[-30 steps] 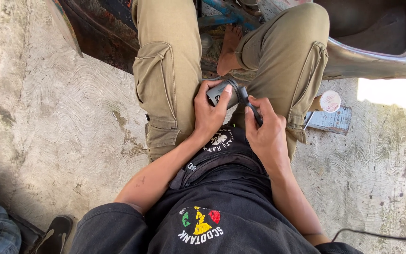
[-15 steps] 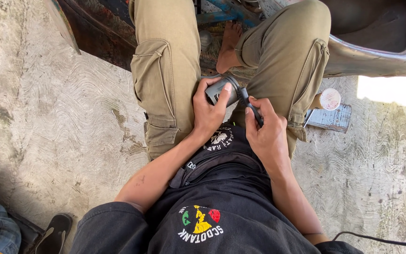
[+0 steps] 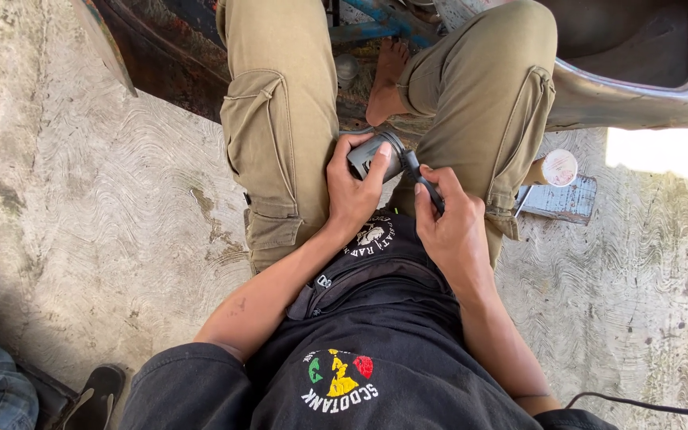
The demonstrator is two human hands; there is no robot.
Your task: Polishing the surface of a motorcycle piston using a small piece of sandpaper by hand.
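Hands meet at the frame's centre between the khaki knees: the left hand [image 3: 356, 195] wraps the small grey cylindrical part [image 3: 373, 157], while the right hand [image 3: 451, 227] pinches a thin black tool [image 3: 424, 181] slanting up-left into it.

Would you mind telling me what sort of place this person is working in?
Probably an outdoor or open-sided repair yard or workshop. The person sits on a rough concrete floor in sunlight, beside worn, rusty painted metal bodywork, with the left hand and right hand on a small grey metal part.
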